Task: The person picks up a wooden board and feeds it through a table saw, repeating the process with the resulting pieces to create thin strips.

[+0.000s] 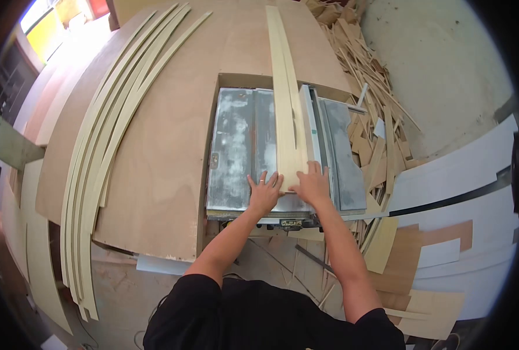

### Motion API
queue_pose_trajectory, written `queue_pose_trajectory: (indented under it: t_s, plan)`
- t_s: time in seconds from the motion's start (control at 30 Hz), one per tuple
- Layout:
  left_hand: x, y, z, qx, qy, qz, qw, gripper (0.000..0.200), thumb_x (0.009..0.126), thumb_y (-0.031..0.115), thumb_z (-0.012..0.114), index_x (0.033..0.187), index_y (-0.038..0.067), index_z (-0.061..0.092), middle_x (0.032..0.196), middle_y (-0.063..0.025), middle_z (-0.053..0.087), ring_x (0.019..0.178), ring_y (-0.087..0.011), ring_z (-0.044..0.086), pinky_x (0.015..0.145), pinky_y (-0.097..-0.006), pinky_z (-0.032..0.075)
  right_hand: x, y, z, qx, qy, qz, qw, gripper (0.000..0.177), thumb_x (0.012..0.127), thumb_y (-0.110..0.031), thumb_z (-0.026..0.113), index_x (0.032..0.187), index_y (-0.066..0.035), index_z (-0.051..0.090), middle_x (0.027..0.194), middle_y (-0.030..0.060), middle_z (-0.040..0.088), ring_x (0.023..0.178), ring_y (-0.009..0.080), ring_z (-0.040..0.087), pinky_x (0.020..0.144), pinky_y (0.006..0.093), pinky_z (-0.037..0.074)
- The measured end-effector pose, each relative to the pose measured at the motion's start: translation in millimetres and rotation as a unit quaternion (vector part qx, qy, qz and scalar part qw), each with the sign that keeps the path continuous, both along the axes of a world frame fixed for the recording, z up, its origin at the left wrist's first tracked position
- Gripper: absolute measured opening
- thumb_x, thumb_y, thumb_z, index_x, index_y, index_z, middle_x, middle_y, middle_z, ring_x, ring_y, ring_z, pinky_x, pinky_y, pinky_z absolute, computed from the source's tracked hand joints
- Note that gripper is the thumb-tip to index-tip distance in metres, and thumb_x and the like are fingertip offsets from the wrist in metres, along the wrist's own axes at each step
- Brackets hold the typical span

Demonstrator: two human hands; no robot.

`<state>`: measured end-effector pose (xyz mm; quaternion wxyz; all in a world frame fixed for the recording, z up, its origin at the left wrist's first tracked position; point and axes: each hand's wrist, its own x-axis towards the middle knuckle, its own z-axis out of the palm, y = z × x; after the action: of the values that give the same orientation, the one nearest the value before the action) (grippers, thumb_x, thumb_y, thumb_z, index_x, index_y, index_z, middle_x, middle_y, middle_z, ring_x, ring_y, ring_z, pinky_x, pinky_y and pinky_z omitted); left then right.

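A long pale wooden board lies lengthwise on the grey metal top of a table saw. A dark slit runs along the middle of the board, and its far part reaches onto the plywood beyond. My left hand rests at the board's near left corner, fingers spread, some of them on the metal top. On the near right end of the board lies my right hand, its thumb out to the left and its fingers stretched forward beside the metal fence. The saw blade itself cannot be made out.
A large plywood sheet surrounds the saw's left and far sides. Several long thin wood strips lie on it at the left. Wood offcuts are heaped on the right, near white panels. More scraps lie on the floor below.
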<state>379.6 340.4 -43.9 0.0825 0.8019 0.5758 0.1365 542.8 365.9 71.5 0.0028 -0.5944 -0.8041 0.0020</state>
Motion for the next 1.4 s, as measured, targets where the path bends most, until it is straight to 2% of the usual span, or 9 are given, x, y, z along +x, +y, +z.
queue_pose_trajectory:
  t_s: [0.1,0.27,0.37,0.67,0.97,1.07,1.23,1.33,1.4]
  plan:
    - [4.7,14.7,-16.1,0.0,-0.022,0.022,1.0,0.059,0.096,0.041,0.058,0.147,0.015,0.042,0.151,-0.0042,0.044,0.141,-0.038,0.037,0.099,-0.086,0.021,31.8,3.5,9.7,0.025,0.088,-0.104,0.99,0.058,0.083,-0.049,0.074,0.124,-0.008,0.065,0.137,0.0235,0.048,0.129,0.0401,0.045,0.109,0.0521,0.034]
    - [3.5,41.6,-14.3,-0.029,-0.024,0.027,0.999,0.06,0.097,0.04,0.058,0.148,0.016,0.039,0.152,-0.0041,0.042,0.144,-0.0357,0.034,0.1,-0.0864,0.019,79.5,-44.0,-67.6,-0.073,0.125,-0.205,0.968,0.083,0.086,-0.054,0.07,0.147,-0.006,0.041,0.148,0.0313,0.037,0.134,0.0479,0.039,0.11,0.0546,0.034]
    - [3.1,58.3,-13.8,-0.026,-0.028,0.031,0.999,0.06,0.096,0.039,0.059,0.148,0.015,0.04,0.149,-0.0036,0.042,0.142,-0.0334,0.034,0.1,-0.0866,0.021,62.9,-65.5,-82.5,0.004,0.15,-0.238,0.96,0.091,0.084,-0.058,0.069,0.148,-0.001,0.036,0.152,0.0341,0.03,0.137,0.0515,0.035,0.113,0.0547,0.032]
    - [-0.5,108.1,-2.3,-0.045,-0.018,0.04,0.998,0.058,0.097,0.035,0.058,0.148,0.014,0.039,0.146,-0.0019,0.044,0.142,-0.0313,0.034,0.101,-0.0864,0.021,42.2,-60.7,-56.7,-0.065,0.126,-0.299,0.944,0.097,0.081,-0.066,0.068,0.145,-0.001,0.035,0.156,0.0306,0.023,0.14,0.0511,0.029,0.114,0.0565,0.028]
    - [3.4,168.1,-2.2,-0.053,-0.017,0.082,0.995,0.051,0.1,0.033,0.053,0.146,0.013,0.045,0.142,-0.0053,0.047,0.142,-0.0322,0.037,0.101,-0.0859,0.021,39.1,-59.7,-55.8,-0.036,0.118,-0.292,0.948,0.091,0.079,-0.061,0.074,0.139,-0.001,0.04,0.154,0.0303,0.027,0.136,0.0525,0.034,0.112,0.0591,0.029]
    - [12.9,232.6,13.7,-0.11,0.055,0.109,0.986,0.045,0.1,0.024,0.051,0.143,0.012,0.049,0.148,-0.0088,0.045,0.142,-0.0329,0.037,0.104,-0.0824,0.024,36.9,-59.8,-48.7,-0.036,0.126,-0.292,0.947,0.088,0.078,-0.057,0.076,0.137,0.0,0.042,0.153,0.0305,0.029,0.134,0.0527,0.036,0.111,0.0599,0.029]
    - [-7.3,317.7,56.7,-0.148,0.206,0.097,0.962,0.041,0.098,0.024,0.05,0.135,0.008,0.06,0.15,-0.0128,0.042,0.142,-0.0306,0.037,0.1,-0.0809,0.029,42.5,-57.6,-58.3,-0.008,0.121,-0.287,0.95,0.087,0.075,-0.057,0.079,0.13,0.002,0.048,0.15,0.0309,0.033,0.134,0.0497,0.038,0.11,0.055,0.034]
    - [2.6,374.4,71.4,-0.191,0.137,0.074,0.969,0.049,0.097,0.029,0.051,0.14,0.005,0.055,0.147,-0.0188,0.049,0.137,-0.0348,0.045,0.105,-0.0687,0.037,42.9,-54.4,-52.9,-0.02,0.116,-0.29,0.95,0.088,0.073,-0.059,0.08,0.129,0.003,0.05,0.151,0.0309,0.032,0.134,0.0499,0.039,0.109,0.0559,0.035]
    - [20.3,418.7,47.6,-0.183,-0.007,0.009,0.983,0.053,0.098,0.031,0.05,0.143,0.003,0.049,0.142,-0.0239,0.052,0.132,-0.0387,0.05,0.107,-0.0576,0.041,41.8,-53.0,-52.7,-0.036,0.12,-0.301,0.945,0.09,0.073,-0.06,0.08,0.129,0.003,0.05,0.152,0.031,0.031,0.133,0.05,0.039,0.109,0.0564,0.035]
